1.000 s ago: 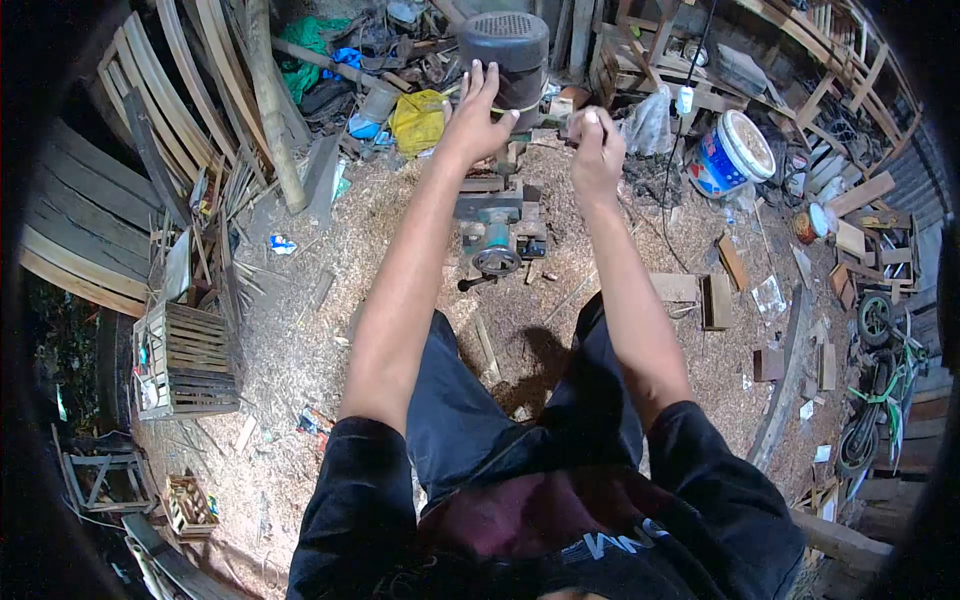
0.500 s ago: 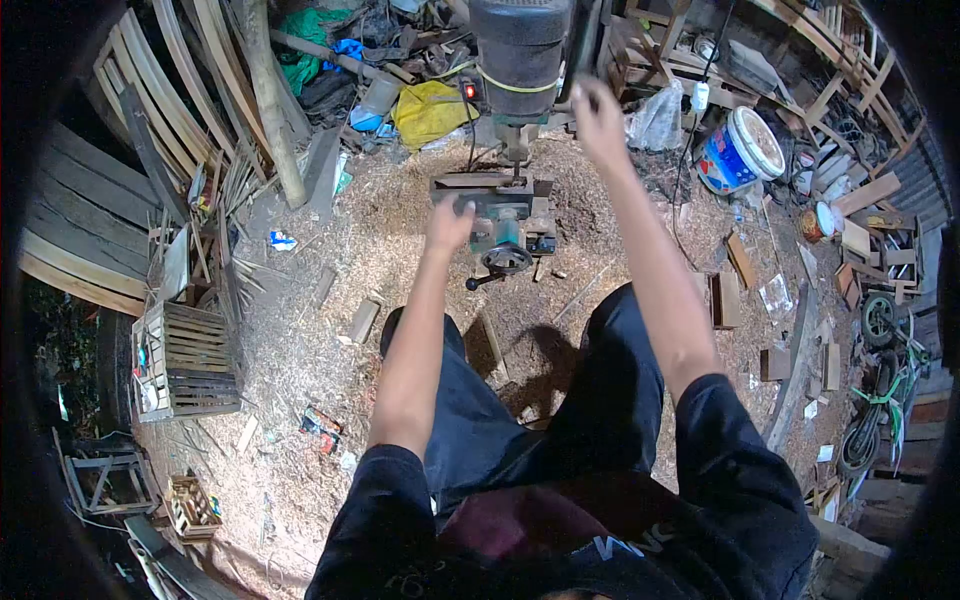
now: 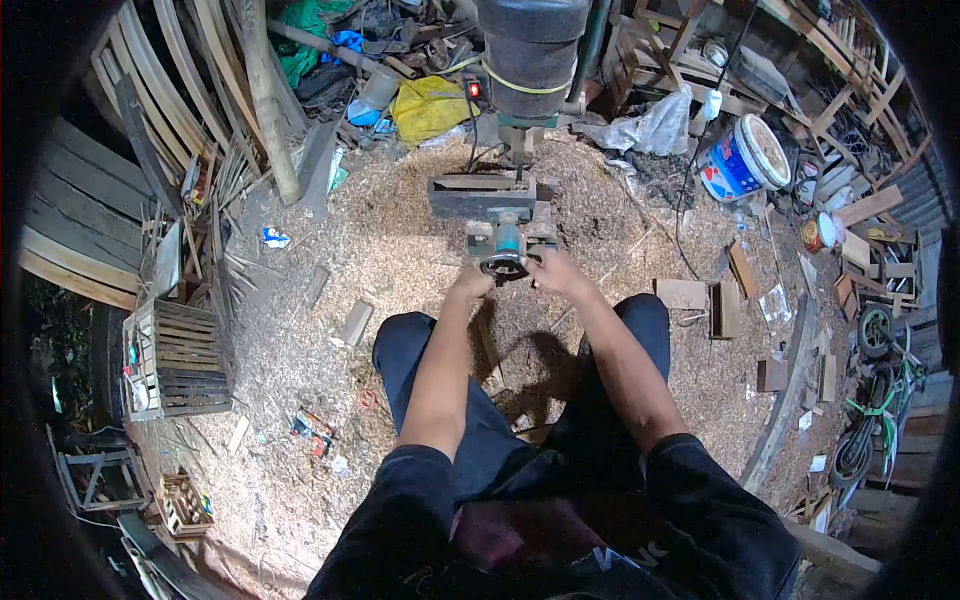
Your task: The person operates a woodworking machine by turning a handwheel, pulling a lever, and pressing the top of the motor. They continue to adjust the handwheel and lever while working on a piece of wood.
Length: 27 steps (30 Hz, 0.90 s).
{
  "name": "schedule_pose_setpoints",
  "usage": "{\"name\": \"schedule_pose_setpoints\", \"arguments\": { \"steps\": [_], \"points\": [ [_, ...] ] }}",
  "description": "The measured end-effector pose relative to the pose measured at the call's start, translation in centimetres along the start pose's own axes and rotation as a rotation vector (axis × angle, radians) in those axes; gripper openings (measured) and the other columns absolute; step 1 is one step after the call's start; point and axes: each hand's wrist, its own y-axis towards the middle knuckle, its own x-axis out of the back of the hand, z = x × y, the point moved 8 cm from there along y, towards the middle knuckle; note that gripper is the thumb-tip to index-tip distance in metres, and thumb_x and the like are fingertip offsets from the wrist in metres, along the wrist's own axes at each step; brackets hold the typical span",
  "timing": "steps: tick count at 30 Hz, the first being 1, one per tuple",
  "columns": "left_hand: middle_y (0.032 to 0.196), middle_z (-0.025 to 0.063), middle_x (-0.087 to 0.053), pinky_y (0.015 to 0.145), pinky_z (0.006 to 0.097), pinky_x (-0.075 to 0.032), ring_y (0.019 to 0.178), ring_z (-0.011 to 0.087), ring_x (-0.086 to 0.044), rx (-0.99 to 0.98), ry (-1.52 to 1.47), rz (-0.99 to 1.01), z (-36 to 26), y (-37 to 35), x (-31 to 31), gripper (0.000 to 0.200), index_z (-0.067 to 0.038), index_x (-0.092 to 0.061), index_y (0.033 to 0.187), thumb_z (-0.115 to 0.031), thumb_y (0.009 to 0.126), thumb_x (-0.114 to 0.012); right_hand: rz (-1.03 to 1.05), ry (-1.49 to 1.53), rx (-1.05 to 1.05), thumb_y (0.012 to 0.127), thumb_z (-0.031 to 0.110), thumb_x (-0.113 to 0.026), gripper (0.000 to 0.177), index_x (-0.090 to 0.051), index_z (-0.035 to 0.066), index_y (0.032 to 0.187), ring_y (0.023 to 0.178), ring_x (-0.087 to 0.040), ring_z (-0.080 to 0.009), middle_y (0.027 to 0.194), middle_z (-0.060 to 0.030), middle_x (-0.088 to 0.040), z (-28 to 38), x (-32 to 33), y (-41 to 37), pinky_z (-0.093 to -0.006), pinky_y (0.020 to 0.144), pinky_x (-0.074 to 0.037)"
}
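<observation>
A drill press (image 3: 530, 50) stands in front of me, its bit (image 3: 519, 174) pointing down over a wooden piece (image 3: 465, 203) held in the vise below. On the near side of the green vise (image 3: 508, 238) is a dark handwheel (image 3: 503, 266). My left hand (image 3: 472, 283) is closed at the wheel's left side, where it covers the crank handle. The fingers of my right hand (image 3: 556, 273) are wrapped on the wheel's right rim. Both forearms reach forward above my knees.
Wood shavings cover the floor (image 3: 300, 350). Wood blocks (image 3: 725, 310) lie at the right, near a paint bucket (image 3: 745, 158). A slatted crate (image 3: 180, 360) and leaning boards (image 3: 160, 90) stand at the left. A yellow sack (image 3: 432, 110) lies behind, and a cable (image 3: 680, 220) hangs at the right.
My right hand has come down from beside the drill head to the handwheel. My left hand has left the wooden piece at the vise and moved back to the wheel's left side.
</observation>
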Motion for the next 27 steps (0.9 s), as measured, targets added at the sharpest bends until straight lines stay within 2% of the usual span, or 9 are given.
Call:
{"name": "schedule_pose_setpoints", "arguments": {
  "steps": [2, 3, 8, 12, 14, 15, 18, 21, 27],
  "points": [
    [0.113, 0.0252, -0.065, 0.094, 0.0412, -0.047, 0.11, 0.0367, -0.061, 0.186, -0.355, -0.121, -1.0, -4.5, 3.4, 0.048, 0.006, -0.067, 0.106, -0.035, 0.082, -0.058, -0.029, -0.031, 0.024, 0.09, 0.04, -0.056, 0.04, -0.065, 0.001, 0.095, 0.083, -0.064, -0.0406, 0.085, -0.0247, -0.065, -3.0, -1.4, 1.0, -0.0484, 0.073, -0.049],
    [0.11, 0.0216, -0.066, 0.086, 0.0409, -0.051, 0.101, 0.0315, -0.065, 0.264, -0.281, -0.136, -0.2, -4.6, 3.8, 0.049, 0.007, -0.065, 0.108, -0.034, 0.08, -0.063, 0.046, -0.075, -0.049, 0.088, 0.036, -0.058, 0.037, -0.065, 0.002, 0.097, 0.087, -0.064, -0.0418, 0.089, -0.0256, -0.065, -1.6, -0.5, 0.0, -0.0485, 0.076, -0.049],
    [0.125, 0.0303, -0.056, 0.102, 0.0402, -0.042, 0.122, 0.0357, -0.054, 0.037, -0.279, 0.007, 0.1, -1.1, -0.4, 0.06, 0.008, -0.056, 0.122, -0.036, 0.082, -0.055, 0.154, -0.139, -0.084, 0.086, 0.034, -0.06, 0.036, -0.066, 0.003, 0.102, 0.09, -0.064, -0.0422, 0.094, -0.0258, -0.066, -3.1, -2.7, -0.4, -0.0473, 0.081, -0.05],
    [0.129, 0.0267, -0.055, 0.098, 0.0409, -0.045, 0.121, 0.035, -0.054, 0.133, -0.376, -0.085, -2.0, -5.4, 2.6, 0.057, 0.006, -0.056, 0.124, -0.031, 0.082, -0.06, 0.109, -0.086, -0.076, 0.086, 0.034, -0.06, 0.035, -0.066, 0.002, 0.1, 0.088, -0.064, -0.0416, 0.091, -0.025, -0.066, -2.2, -1.9, -0.2, -0.0478, 0.079, -0.05],
    [0.122, 0.0235, -0.061, 0.094, 0.0405, -0.048, 0.114, 0.0339, -0.059, 0.001, -0.607, 0.086, -0.8, -1.4, -1.7, 0.051, 0.006, -0.059, 0.118, -0.029, 0.081, -0.063, 0.119, -0.096, -0.081, 0.086, 0.035, -0.06, 0.037, -0.066, 0.003, 0.103, 0.09, -0.064, -0.0411, 0.093, -0.0246, -0.067, -2.4, -1.8, -0.3, -0.0477, 0.081, -0.05],
    [0.109, 0.0155, -0.065, 0.085, 0.038, -0.051, 0.099, 0.0275, -0.063, -0.011, -0.626, 0.085, 1.3, 1.6, -3.4, 0.043, 0.004, -0.063, 0.11, -0.026, 0.079, -0.067, 0.148, -0.109, -0.103, 0.086, 0.036, -0.06, 0.039, -0.066, 0.003, 0.106, 0.093, -0.064, -0.0407, 0.096, -0.0244, -0.067, -2.5, -1.9, -0.3, -0.0474, 0.084, -0.05],
    [0.095, 0.0121, -0.065, 0.077, 0.0374, -0.051, 0.088, 0.0242, -0.062, 0.107, -0.609, -0.067, 3.9, 3.9, -3.4, 0.034, 0.004, -0.064, 0.1, -0.022, 0.079, -0.065, 0.115, -0.123, -0.058, 0.086, 0.035, -0.06, 0.037, -0.066, 0.002, 0.102, 0.089, -0.064, -0.0415, 0.093, -0.0243, -0.067, -2.9, -2.6, 0.0, -0.0475, 0.081, -0.05],
    [0.091, 0.0161, -0.068, 0.072, 0.0404, -0.05, 0.083, 0.0268, -0.064, 0.051, -0.764, 0.064, -2.6, -3.3, -1.1, 0.031, 0.007, -0.066, 0.094, -0.021, 0.079, -0.062, 0.081, -0.105, -0.031, 0.086, 0.034, -0.061, 0.035, -0.066, 0.002, 0.098, 0.087, -0.064, -0.0423, 0.092, -0.0244, -0.067, -3.8, -2.6, 0.1, -0.0478, 0.078, -0.05],
    [0.093, 0.0211, -0.07, 0.075, 0.0418, -0.051, 0.088, 0.0336, -0.068, -0.022, -0.496, -0.395, -3.2, -5.5, 5.0, 0.03, 0.004, -0.068, 0.094, -0.023, 0.081, -0.06, 0.082, -0.106, -0.119, 0.087, 0.037, -0.06, 0.037, -0.067, 0.003, 0.1, 0.09, -0.063, -0.042, 0.093, -0.0251, -0.066, -4.3, -2.2, 0.3, -0.0471, 0.08, -0.05]
  ]
}}
